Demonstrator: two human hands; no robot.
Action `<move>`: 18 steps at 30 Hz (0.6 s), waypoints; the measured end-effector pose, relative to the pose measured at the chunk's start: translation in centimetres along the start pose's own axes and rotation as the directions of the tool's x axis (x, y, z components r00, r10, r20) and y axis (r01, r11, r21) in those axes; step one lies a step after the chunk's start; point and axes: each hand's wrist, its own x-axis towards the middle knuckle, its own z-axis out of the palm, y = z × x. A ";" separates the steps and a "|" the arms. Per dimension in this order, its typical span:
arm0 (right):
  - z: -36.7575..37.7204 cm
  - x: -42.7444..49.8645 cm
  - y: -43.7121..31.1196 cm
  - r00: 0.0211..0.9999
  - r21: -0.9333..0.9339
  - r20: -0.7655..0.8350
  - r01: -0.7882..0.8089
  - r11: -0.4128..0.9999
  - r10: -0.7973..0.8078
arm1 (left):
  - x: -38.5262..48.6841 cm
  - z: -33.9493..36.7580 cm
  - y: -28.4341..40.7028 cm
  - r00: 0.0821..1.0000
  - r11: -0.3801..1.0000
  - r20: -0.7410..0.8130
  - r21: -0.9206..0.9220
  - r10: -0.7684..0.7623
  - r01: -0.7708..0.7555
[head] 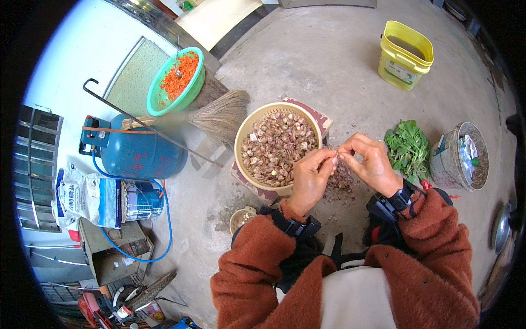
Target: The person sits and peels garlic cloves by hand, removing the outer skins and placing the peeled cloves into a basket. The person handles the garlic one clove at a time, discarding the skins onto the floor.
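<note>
My left hand (311,177) and my right hand (370,164) meet at the fingertips, just right of a beige plastic basket (240,164). Both pinch something small, probably a garlic clove, mostly hidden by the fingers. The basket is filled with small unpeeled garlic cloves (275,144) and rests on a low reddish stool (324,119). Papery skins (341,185) lie scattered on the floor under my hands. Near my left forearm, a small beige strainer basket (238,222) holds a few pale pieces, seemingly peeled cloves.
A green basin (154,96) of chopped orange-red food, a straw broom (224,115) and a blue gas cylinder (139,152) stand left. At right are leafy greens (407,148), a worn bucket (446,158) and a yellow bucket (398,61) with dark liquid.
</note>
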 end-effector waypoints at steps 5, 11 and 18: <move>0.0 -0.1 0.1 0.996 -0.111 -0.003 0.093 0.989 -0.094 | 0.0 -0.2 -0.1 0.999 0.993 0.016 0.111 0.047 -0.049; 0.4 -0.3 0.0 0.999 -0.076 -0.034 0.022 0.997 -0.025 | -0.2 -0.1 0.0 0.998 0.996 0.059 0.083 0.007 -0.012; 0.5 -0.3 -0.5 0.965 0.161 -0.008 -0.258 0.953 0.263 | 0.6 0.0 -0.4 0.992 0.916 0.069 -0.383 -0.101 0.120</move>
